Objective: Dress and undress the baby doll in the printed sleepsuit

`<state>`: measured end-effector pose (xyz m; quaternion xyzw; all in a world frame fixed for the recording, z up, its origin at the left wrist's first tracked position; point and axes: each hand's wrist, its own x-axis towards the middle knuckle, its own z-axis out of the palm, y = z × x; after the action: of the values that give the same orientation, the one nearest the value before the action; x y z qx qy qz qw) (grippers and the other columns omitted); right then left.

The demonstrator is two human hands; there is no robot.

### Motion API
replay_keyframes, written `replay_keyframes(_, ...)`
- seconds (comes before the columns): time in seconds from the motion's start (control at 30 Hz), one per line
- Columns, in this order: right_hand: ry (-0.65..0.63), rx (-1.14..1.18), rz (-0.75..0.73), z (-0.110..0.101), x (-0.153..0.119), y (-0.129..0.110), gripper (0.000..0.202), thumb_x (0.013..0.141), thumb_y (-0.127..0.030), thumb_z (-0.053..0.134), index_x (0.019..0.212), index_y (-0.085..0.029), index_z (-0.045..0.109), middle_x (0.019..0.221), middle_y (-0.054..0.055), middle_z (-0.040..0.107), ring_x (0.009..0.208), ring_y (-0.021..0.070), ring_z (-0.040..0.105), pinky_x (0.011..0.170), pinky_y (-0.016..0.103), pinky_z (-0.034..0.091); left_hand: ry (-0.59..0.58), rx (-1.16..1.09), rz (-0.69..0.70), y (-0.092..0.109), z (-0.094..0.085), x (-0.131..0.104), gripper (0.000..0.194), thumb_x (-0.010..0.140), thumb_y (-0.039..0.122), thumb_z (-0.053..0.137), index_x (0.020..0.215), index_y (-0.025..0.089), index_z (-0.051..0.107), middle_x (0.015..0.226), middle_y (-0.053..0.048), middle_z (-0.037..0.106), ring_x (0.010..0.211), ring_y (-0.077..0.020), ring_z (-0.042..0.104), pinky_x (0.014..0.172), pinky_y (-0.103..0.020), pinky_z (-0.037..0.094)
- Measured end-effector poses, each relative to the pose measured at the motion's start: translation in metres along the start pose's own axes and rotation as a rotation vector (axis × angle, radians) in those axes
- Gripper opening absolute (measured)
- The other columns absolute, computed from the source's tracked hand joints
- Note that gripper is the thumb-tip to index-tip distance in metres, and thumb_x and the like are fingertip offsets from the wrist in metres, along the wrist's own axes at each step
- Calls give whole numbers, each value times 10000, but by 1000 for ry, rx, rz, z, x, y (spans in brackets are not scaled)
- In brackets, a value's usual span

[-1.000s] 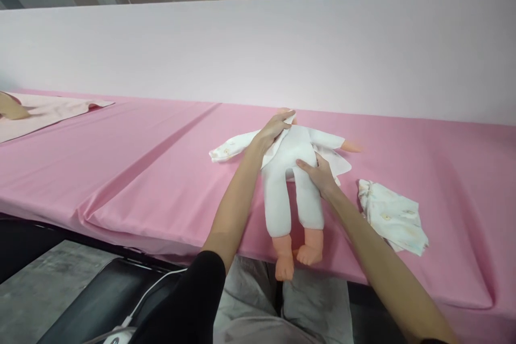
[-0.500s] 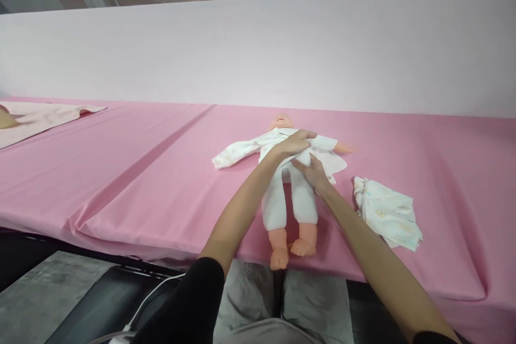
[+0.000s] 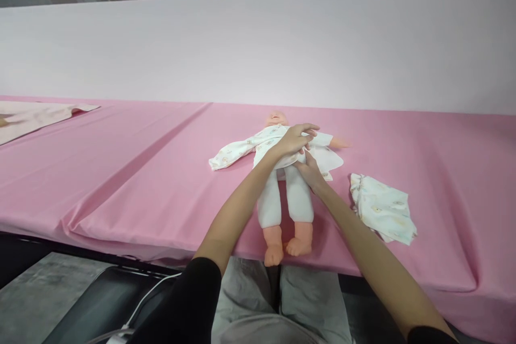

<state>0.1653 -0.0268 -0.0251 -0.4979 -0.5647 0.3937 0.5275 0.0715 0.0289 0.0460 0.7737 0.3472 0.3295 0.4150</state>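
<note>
A baby doll (image 3: 269, 207) lies on its back, head away from me, feet near the table's front edge. A white patterned shirt (image 3: 264, 142) covers part of its torso; one sleeve stretches out to the left, and the doll's arm on the right is outside the patterned cloth. My left hand (image 3: 296, 138) lies over the doll's chest on the shirt, fingers spread. Just below it, my right hand (image 3: 310, 171) is at the doll's waist by the shirt's lower edge, its thumb on the front; its other fingers are partly hidden.
A folded patterned white garment (image 3: 382, 208) lies right of the doll. A pale cloth (image 3: 40, 114) is at the far left of the pink-covered table (image 3: 153, 209). Behind stands a white partition (image 3: 258, 48). A white cable (image 3: 147, 295) hangs below the front edge.
The shirt's front now lies flatter and lower over the doll's belly. My left hand has shifted slightly across the chest, and my right hand has moved up slightly at the waist.
</note>
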Motion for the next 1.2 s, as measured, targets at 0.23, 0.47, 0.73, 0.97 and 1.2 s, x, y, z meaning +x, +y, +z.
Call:
replay_keyframes(0.23, -11, -37, 38, 2, -1, 2, 598, 729, -383, 614, 1276, -209, 443, 1311, 77, 505, 1208, 274, 448, 1038, 421, 345, 206, 303, 46, 1, 17, 19, 351, 815, 176, 423, 1111, 178, 612, 1101, -31, 666, 800, -117, 634, 738, -237, 501)
replay_keyframes(0.47, -112, 70, -103, 6, -10, -1, 715, 743, -376, 635, 1386, -247, 352, 1339, 49, 484, 1223, 250, 448, 1020, 399, 395, -254, 1091, 39, -8, 26, 66, 628, 621, 272, 716, 1217, 192, 532, 1270, -110, 559, 1207, -303, 463, 1041, -471, 331)
replay_keyframes(0.73, -255, -149, -57, -17, 0, 5, 526, 828, -419, 551, 1297, -192, 483, 1133, 61, 625, 970, 227, 590, 818, 366, 505, 178, 637, 3, -33, 7, 64, 403, 796, 304, 565, 1155, 139, 484, 1161, -113, 599, 1017, -222, 577, 877, -330, 435)
replay_keyframes(0.97, 216, -744, 32, -38, 72, 4, 292, 788, -145, 472, 994, -116, 677, 1022, 109, 678, 1020, 247, 601, 912, 336, 441, 302, 436, 14, -44, 11, 57, 371, 766, 293, 605, 1103, 175, 502, 1121, -71, 618, 1021, -213, 579, 866, -317, 429)
replay_keyframes(1.2, 251, -1015, 214, -3, 121, 41, 504, 895, -236, 397, 1360, -43, 377, 1363, 248, 421, 1308, 342, 335, 998, 541, 335, 339, 351, 7, -41, 10, 51, 362, 768, 288, 610, 1100, 192, 506, 1120, -53, 632, 1017, -196, 588, 862, -290, 430)
